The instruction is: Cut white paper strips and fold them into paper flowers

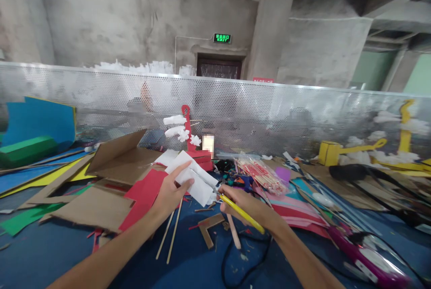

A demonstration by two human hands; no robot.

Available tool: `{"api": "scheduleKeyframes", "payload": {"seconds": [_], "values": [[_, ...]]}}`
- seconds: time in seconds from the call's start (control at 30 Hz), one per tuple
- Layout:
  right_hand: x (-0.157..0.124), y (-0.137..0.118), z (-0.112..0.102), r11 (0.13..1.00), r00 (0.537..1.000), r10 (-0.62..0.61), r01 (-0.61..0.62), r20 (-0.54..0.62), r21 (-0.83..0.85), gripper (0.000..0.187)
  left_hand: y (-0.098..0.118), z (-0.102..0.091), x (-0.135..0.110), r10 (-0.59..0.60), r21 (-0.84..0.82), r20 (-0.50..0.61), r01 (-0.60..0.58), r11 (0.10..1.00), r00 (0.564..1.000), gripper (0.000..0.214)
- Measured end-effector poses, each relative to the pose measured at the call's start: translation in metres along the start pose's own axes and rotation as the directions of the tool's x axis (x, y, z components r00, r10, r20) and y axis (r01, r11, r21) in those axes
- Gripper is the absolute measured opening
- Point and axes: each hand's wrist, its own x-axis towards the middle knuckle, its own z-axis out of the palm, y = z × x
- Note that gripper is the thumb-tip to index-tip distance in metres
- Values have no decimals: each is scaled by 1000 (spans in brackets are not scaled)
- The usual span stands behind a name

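My left hand (173, 190) pinches a white sheet of paper (198, 190) between thumb and fingers, tilted above the table. A dark slit or fold line runs along the sheet toward its right edge. My right hand (240, 201) is closed around a slim yellow-handled tool (242, 215), its metal tip at the sheet's right edge. Whether it is scissors or a knife I cannot tell. Under my right hand shows a pale rod-like piece (233, 231). Two thin wooden sticks (173, 237) lie below my left hand, beside an L-shaped cardboard piece (209, 230).
Brown cardboard (90, 206) and red sheets (144, 194) lie left. Ahead stands a red model with white cloud-like pieces (187, 131), before a perforated metal screen (229, 109). Right are bagged sticks (262, 174), a black cable (224, 262) and a purple device (370, 257).
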Motion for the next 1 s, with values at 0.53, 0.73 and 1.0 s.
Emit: {"api": "scheduleKeyframes", "payload": {"seconds": [0.53,0.73,1.0], "values": [[3,12,-1,997,999,36,-35,-24,70,39,1,-8,3,16,29,-92,-14,999,996,42],[3,21,2,998,1000,-19,20,-16,63,43,-2,-12,6,-17,12,-39,18,1000,999,44],[0,22,1,998,997,-70,70,24,-5,44,2,-10,5,-44,9,-36,44,999,998,48]]}}
